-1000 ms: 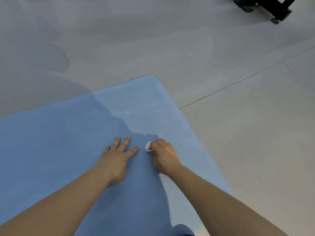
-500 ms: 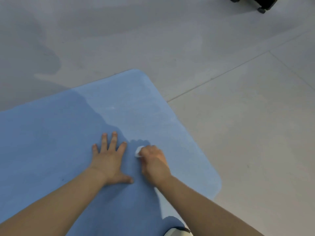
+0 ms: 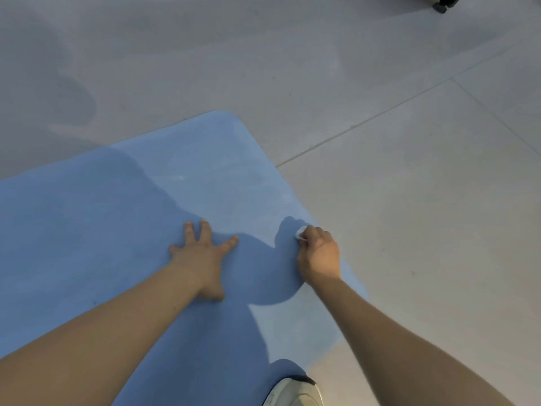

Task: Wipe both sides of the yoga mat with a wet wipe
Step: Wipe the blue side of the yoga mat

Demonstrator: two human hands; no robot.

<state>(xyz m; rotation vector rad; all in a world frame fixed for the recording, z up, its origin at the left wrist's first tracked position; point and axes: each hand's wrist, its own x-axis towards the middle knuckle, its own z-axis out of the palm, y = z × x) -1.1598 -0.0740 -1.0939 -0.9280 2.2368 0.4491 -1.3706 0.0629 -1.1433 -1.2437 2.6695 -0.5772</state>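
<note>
Grey floor tiles point(image 3: 409, 200) are carrying the blue yoga mat point(image 3: 87, 230), soft and likely floppy. Left hand point(image 3: 202, 259) is pressing flat, splayed; right hand point(image 3: 317, 253) is pinching the wet wipe point(image 3: 300, 232) at the edge.

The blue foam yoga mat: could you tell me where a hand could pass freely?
The blue foam yoga mat is bare left of the flat left hand and beyond both hands toward its rounded far corner. It is tight near the right hand gripping the white wet wipe by the mat's right edge.

The yoga mat point(image 3: 87, 230) runs off the left edge; the wet wipe point(image 3: 300, 231) mostly hides in the right hand point(image 3: 319, 253)
</note>
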